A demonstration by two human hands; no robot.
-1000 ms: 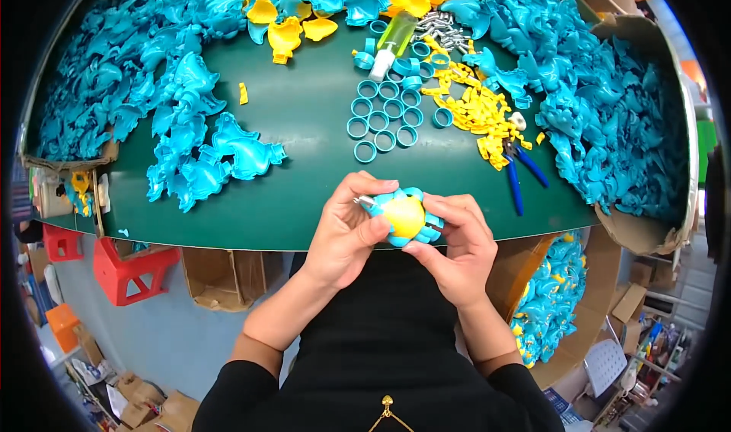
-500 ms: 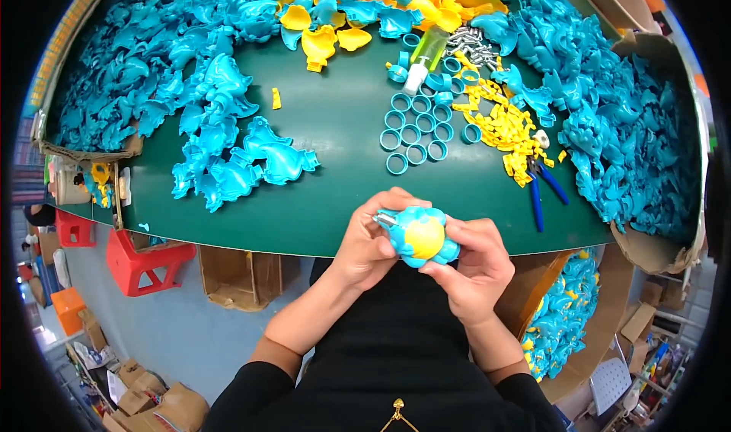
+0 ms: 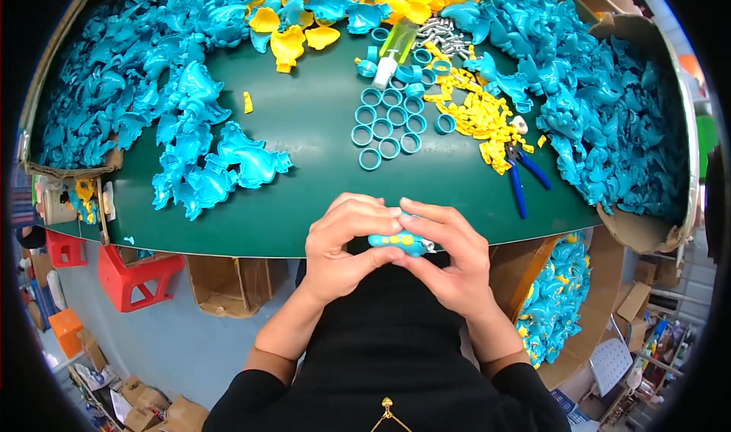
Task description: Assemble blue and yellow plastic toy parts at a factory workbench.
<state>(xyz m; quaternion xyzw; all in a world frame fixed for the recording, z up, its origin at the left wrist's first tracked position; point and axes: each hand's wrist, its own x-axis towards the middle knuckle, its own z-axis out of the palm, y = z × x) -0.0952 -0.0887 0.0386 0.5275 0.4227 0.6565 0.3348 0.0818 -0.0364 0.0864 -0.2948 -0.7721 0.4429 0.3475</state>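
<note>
Just over the table's near edge, a small blue plastic piece with yellow patches (image 3: pixel 392 241) is pinched between my two hands. My left hand (image 3: pixel 343 242) grips its left end, thumb below and fingers above. The right hand (image 3: pixel 455 253) closes on the other end, where a small silvery metal part sticks out. Fingers cover much of the piece, so its full shape is hidden. Beyond the hands lie several blue rings (image 3: pixel 389 148). Blue-handled pliers (image 3: pixel 518 192) rest to the right of them.
Blue molded shells are heaped at left (image 3: pixel 99 89) and right (image 3: pixel 609 120). Small yellow parts (image 3: pixel 480 112), metal pins (image 3: pixel 444 36) and a green bottle (image 3: pixel 397 42) lie farther back. A box of blue-and-yellow pieces (image 3: pixel 556 302) stands below the table at right, a red stool (image 3: pixel 137 276) at left.
The piece has been turned: its metal part pointed left and now points right, and its big yellow patch is out of sight. Both hands have drawn closer together around it. The view has shifted slightly.
</note>
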